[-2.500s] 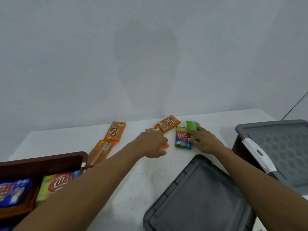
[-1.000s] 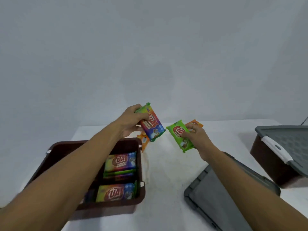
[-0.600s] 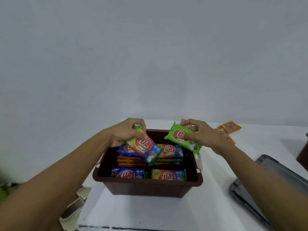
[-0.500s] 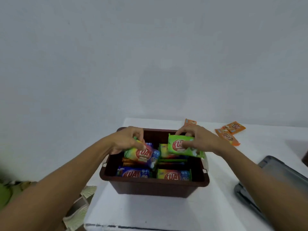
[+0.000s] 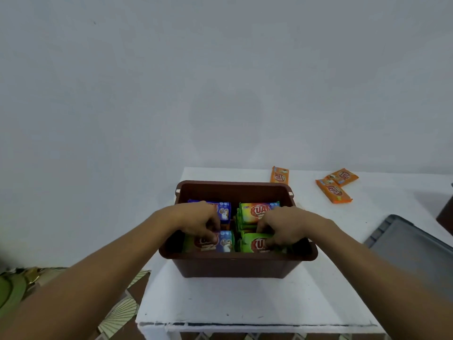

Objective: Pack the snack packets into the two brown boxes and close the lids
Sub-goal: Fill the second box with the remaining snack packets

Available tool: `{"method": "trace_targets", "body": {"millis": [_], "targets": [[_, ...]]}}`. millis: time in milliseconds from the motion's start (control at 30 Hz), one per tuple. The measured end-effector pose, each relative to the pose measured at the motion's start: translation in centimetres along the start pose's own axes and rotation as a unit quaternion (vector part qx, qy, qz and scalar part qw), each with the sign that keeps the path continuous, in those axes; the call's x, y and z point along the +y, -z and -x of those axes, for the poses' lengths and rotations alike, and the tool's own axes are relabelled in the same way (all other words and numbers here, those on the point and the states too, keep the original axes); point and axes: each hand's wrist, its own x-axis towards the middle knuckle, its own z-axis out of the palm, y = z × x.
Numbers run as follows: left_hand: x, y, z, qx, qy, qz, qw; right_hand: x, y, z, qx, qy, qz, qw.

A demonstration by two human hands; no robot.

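An open brown box [image 5: 235, 266] stands on the white table [image 5: 245, 303], filled with several snack packets. My left hand [image 5: 198, 222] is inside the box, fingers on a multicoloured packet [image 5: 220, 242] at the front left. My right hand [image 5: 284, 227] is inside too, fingers on a green packet [image 5: 252, 244] at the front right. A blue packet [image 5: 224, 209] and a rainbow packet [image 5: 255, 209] lie in the back row. Three orange packets lie on the table behind the box: one [image 5: 279, 175] by its back rim and two [image 5: 334, 190] further right.
A grey lid [image 5: 411, 253] lies flat on the table to the right. The dark corner of a second box [image 5: 446, 214] shows at the right edge. The table's left edge runs just beside the box; patterned floor tiles [image 5: 122, 307] show below.
Both hands have gone down into the box with their packets, which now lie on the front stacks. The camera has tilted downward slightly.
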Motion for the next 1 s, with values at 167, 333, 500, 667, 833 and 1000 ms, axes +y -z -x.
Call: {"method": "trace_targets", "body": {"millis": [167, 333, 500, 667, 833, 1000], "targets": [[-0.6, 0.4, 0.3, -0.034, 0.01, -0.006, 0.999, 0.1, 0.0, 0.3, -0.001, 0.001, 0.013, 1.0], [-0.3, 0.0, 0.1, -0.041, 0.014, -0.03, 0.999, 0.0, -0.8, 0.5, 0.049, 0.005, 0.036, 0.998], [-0.3, 0.1, 0.2, -0.055, 0.019, -0.025, 0.998, 0.2, -1.2, 0.6, 0.078, 0.008, 0.029, 0.997], [-0.5, 0.2, 0.1, -0.066, 0.021, -0.019, 0.997, 0.6, -1.0, 0.7, 0.077, 0.015, 0.025, 0.997], [0.1, 0.1, -0.4, -0.114, 0.025, -0.01, 0.993, 0.5, -1.0, 0.5, 0.064, 0.029, 0.031, 0.997], [-0.2, 0.0, -0.7, -0.11, 0.043, -0.008, 0.993, 1.0, -0.7, 0.8, 0.054, 0.033, 0.033, 0.997]]}}
